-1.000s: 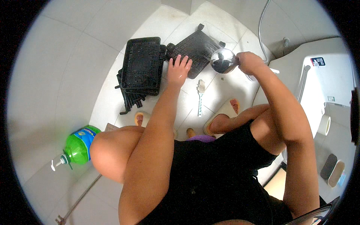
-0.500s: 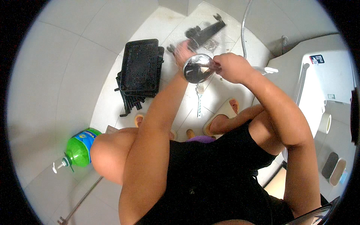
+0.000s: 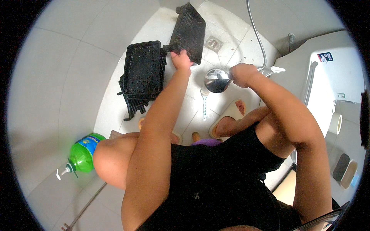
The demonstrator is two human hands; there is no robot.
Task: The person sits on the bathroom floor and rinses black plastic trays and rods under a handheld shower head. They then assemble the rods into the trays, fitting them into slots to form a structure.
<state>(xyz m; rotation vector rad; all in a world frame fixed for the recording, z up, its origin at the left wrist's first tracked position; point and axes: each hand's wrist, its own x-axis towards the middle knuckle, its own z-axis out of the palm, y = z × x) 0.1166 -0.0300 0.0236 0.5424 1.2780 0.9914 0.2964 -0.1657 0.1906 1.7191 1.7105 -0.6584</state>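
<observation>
My left hand (image 3: pixel 182 61) is closed on the near edge of a black perforated tray (image 3: pixel 189 32), which it holds tilted above the tiled floor. In my closed right hand (image 3: pixel 243 75) is a chrome shower head (image 3: pixel 217 81), its round shiny back toward me. A hose (image 3: pixel 257 34) runs up from near that hand. To the left of the held tray lies a stack of similar black trays (image 3: pixel 143 67), with black bars (image 3: pixel 135 106) sticking out beneath. Between my feet and the shower head a pale scrubbing brush (image 3: pixel 204 104) lies on the floor.
A floor drain (image 3: pixel 213 44) is set in the tiles right of the held tray. A large green pump bottle (image 3: pixel 81 154) stands by the left wall. A white appliance (image 3: pixel 308 63) occupies the right side. My feet wear pale slippers (image 3: pixel 231 111).
The black tray has swung from a blurred, edge-on slant to showing its broad perforated face. My left hand has shifted slightly left and down; the shower head has moved right and a little nearer.
</observation>
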